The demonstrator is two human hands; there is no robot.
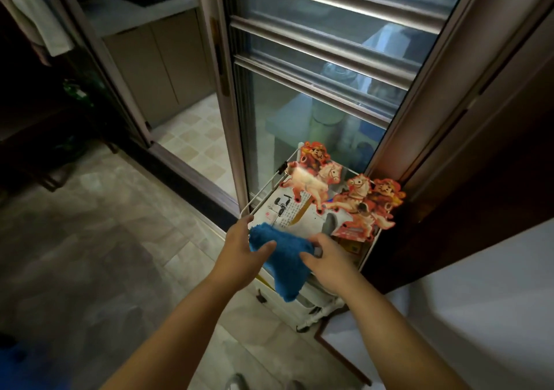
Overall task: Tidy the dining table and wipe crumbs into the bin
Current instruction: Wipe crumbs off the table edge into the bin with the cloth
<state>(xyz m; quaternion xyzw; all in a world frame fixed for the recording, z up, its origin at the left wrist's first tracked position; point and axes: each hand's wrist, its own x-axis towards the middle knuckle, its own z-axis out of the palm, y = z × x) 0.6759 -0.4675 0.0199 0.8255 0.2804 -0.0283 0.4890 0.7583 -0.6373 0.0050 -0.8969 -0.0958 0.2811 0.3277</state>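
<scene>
**Over the cart: cloth in both hands**

Over the white wire cart (271, 193) near the glass door, my left hand (239, 250) and right hand (326, 259) each pinched the blue cloth (280, 265). Risk: its hanging tail could snag the rail or drag the red paper cutouts (344, 193) off.

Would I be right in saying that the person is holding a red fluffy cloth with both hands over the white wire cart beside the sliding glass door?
Not quite: the cloth is blue, not red, as the head view shows. The rest holds: the left hand and right hand both hold it over the white wire cart beside the sliding glass door.
</scene>
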